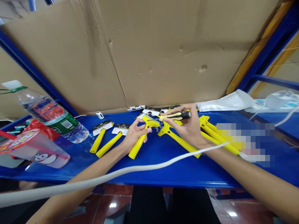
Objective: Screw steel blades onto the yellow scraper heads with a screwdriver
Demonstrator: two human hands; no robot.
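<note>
My left hand (pixel 130 136) is closed around a yellow plastic tool (pixel 136 148) with a tubular handle and a wider head, like a scraper. In my right hand (pixel 192 129) is a screwdriver (pixel 179 116) with a black and pale yellow handle. Its shaft points left to the head of the held yellow tool; whether the tip touches it I cannot tell. Between the hands lies a small patch of tiny light pieces (pixel 159 128), too small to name. Another yellow tool (pixel 181 142) rests beneath my right hand.
Two yellow handles (pixel 109 145) with black-and-white cards lie at left, near a water bottle (pixel 63 119) and a plastic cup (pixel 44 149). More yellow tools (pixel 220 139) lie at right. A white cable (pixel 140 168) crosses in front. Cardboard (pixel 163 56) stands behind the blue table (pixel 149 174).
</note>
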